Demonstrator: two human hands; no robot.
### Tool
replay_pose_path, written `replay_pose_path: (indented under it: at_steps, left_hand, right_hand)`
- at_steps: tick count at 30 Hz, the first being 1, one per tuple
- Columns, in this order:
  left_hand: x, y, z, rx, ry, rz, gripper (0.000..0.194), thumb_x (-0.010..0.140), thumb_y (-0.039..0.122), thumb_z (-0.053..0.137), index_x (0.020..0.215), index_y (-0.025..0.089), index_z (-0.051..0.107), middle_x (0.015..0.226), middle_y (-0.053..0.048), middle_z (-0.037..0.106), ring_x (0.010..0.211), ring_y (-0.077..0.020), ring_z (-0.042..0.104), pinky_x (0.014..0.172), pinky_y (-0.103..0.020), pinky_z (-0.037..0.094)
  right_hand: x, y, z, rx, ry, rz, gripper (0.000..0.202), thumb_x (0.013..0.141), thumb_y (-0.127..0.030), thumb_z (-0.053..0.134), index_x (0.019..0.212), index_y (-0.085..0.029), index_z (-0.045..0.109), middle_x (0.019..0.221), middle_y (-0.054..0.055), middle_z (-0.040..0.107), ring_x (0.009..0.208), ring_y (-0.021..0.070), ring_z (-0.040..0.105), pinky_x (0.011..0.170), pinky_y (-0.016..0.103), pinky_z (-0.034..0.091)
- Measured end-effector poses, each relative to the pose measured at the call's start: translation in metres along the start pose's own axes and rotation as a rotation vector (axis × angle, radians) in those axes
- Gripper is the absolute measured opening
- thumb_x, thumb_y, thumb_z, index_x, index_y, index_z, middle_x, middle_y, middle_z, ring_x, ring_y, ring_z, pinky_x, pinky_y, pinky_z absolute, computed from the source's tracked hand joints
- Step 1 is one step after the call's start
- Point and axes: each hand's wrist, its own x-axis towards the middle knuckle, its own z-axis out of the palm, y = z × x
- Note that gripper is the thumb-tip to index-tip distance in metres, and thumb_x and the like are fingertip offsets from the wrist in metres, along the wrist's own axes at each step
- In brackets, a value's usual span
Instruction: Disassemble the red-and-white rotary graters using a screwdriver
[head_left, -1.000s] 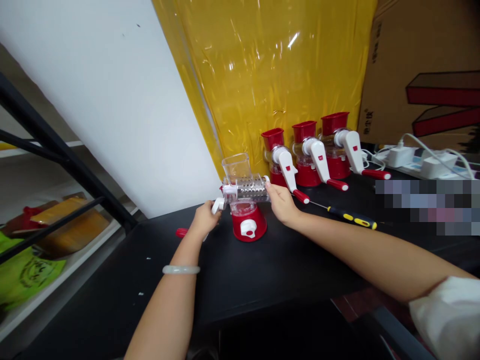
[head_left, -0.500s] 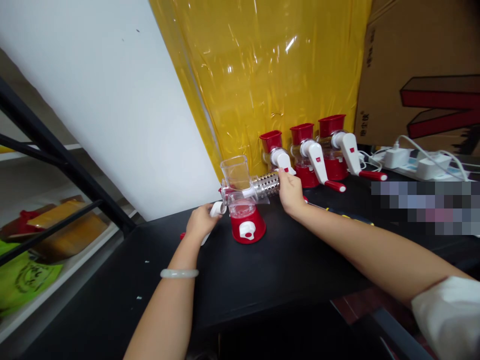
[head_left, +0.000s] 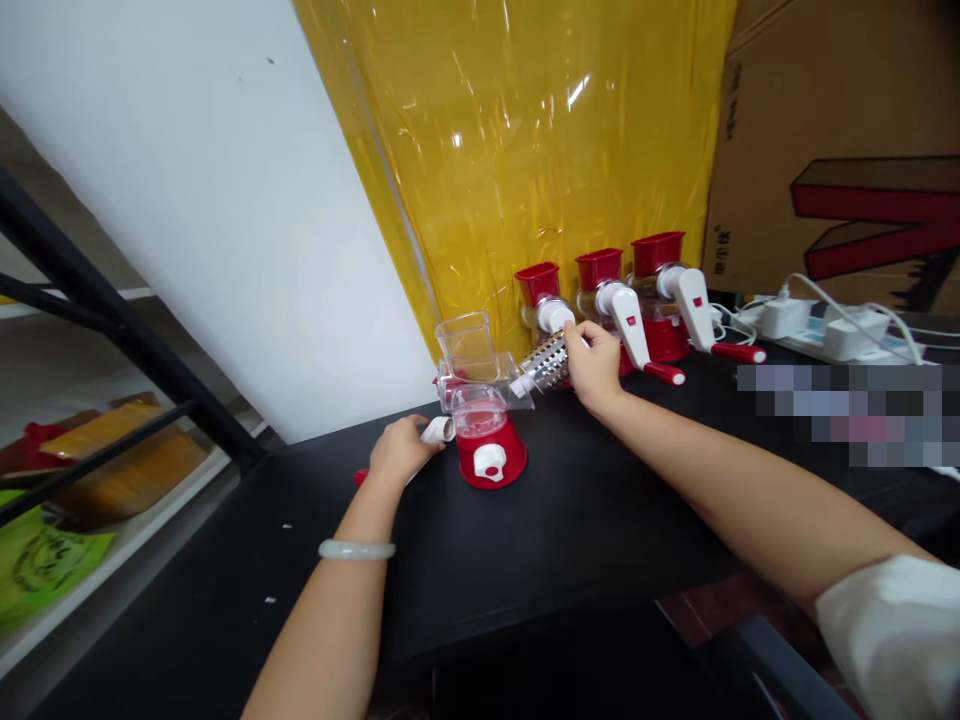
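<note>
In front of me a rotary grater (head_left: 491, 450) with a red base and a clear plastic hopper stands upright on the black table (head_left: 525, 560). My right hand (head_left: 596, 368) is closed around one end of a perforated metal grating drum (head_left: 549, 362). The drum tilts, its white inner end just outside the right opening of the clear housing (head_left: 466, 345). My left hand (head_left: 400, 447), left of the base, is closed on a white crank handle (head_left: 438, 431) whose red grip (head_left: 361, 477) shows past the hand.
Three assembled red-and-white graters (head_left: 621, 300) stand in a row behind my right hand. A power strip (head_left: 832, 335) with white chargers and cables lies at the right, before a cardboard box (head_left: 840, 130). Yellow plastic sheeting (head_left: 517, 130) and a white panel (head_left: 217, 200) rise behind.
The grating drum has come out of the clear housing to the right, drawn by my right hand, and now tilts. My left hand and the crank handle have moved slightly lower.
</note>
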Motion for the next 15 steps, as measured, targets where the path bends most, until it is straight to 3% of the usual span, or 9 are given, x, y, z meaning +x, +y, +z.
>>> replay_pose_path:
  at_steps: [8,15]
  left_hand:
    - [-0.001,0.001,-0.002,0.035,-0.025,-0.022,0.053,0.067,0.048,0.075,0.114,0.025,0.069,0.112,-0.012,0.073,0.107,-0.0318,0.066,0.071,-0.03,0.045]
    - [-0.004,0.005,-0.004,-0.024,-0.056,-0.01,0.046,0.071,0.04,0.071,0.114,0.024,0.069,0.108,-0.012,0.074,0.104,-0.0311,0.068,0.074,-0.031,0.047]
  right_hand:
    - [0.006,0.003,-0.002,0.003,0.055,-0.06,0.034,0.088,-0.046,0.052,0.066,-0.022,0.045,0.064,-0.003,0.047,0.068,0.0143,0.048,0.07,0.027,0.04]
    - [0.013,0.015,-0.003,-0.026,0.088,-0.101,0.037,0.093,-0.049,0.047,0.068,-0.022,0.044,0.065,-0.003,0.047,0.066,0.0137,0.047,0.068,0.028,0.038]
